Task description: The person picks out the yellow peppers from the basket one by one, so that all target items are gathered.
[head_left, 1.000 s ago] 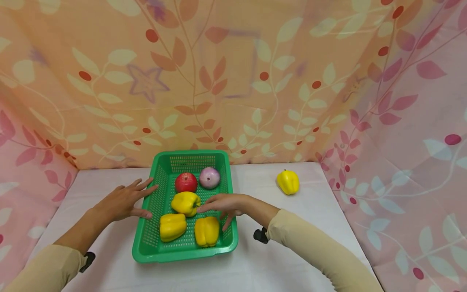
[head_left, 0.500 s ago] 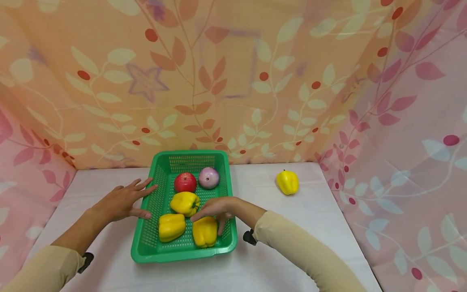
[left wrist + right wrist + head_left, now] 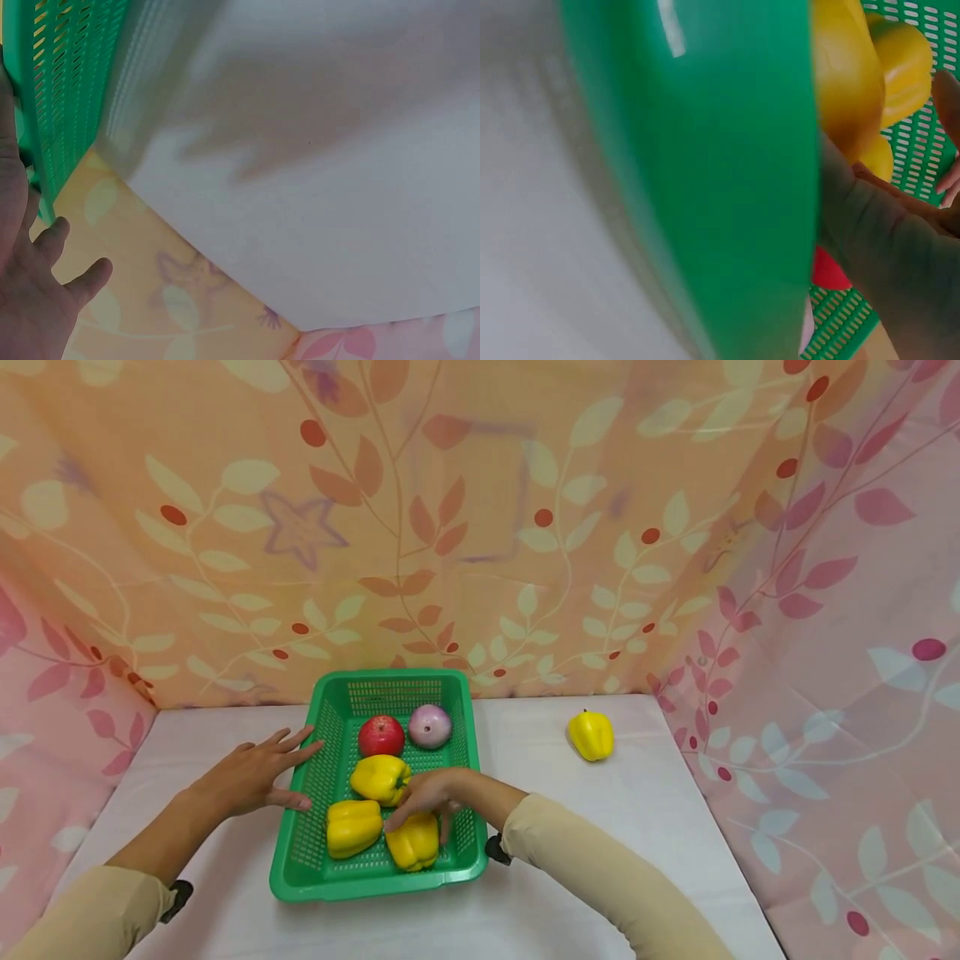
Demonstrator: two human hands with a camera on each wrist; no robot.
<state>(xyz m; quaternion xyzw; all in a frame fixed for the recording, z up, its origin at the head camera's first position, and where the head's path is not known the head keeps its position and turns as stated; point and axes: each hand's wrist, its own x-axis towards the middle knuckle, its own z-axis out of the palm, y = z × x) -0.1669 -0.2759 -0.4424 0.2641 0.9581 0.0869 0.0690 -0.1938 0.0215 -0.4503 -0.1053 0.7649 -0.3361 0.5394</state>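
Yellow skin shows between the fingers of the right hand (image 3: 431, 795): from my end I read them as grasping the front right pepper (image 3: 415, 843) from above, reaching down its left and right sides. How hard they press I cannot tell, and in the right wrist view the wall of the green basket (image 3: 375, 887) hides part of the hold. Smooth lobes like these would probably slide under bare fingertips, so I'd want the fingers seated low, in the grooves, and the squeeze even on both sides.

Just beside that pepper lies the front left pepper (image 3: 352, 828), and the middle pepper (image 3: 378, 778) sits right behind, its stem end close to the knuckles. With so little room, I'd favour a straight vertical motion over a sideways one, which could nudge either neighbour. The right forearm crosses the basket's rim, so I'd keep the wrist high enough not to drag on it.

At the opposite rim, the left hand (image 3: 258, 777) is released, fingers spread, some tips over the edge; a light brace there would help if the basket slips.

Farther back in the basket, the red fruit (image 3: 381, 737) and the purple onion-like thing (image 3: 430, 727) are out of the way. Outside, the lone pepper (image 3: 592, 735) rests on the white counter (image 3: 562, 860), well apart from both hands.
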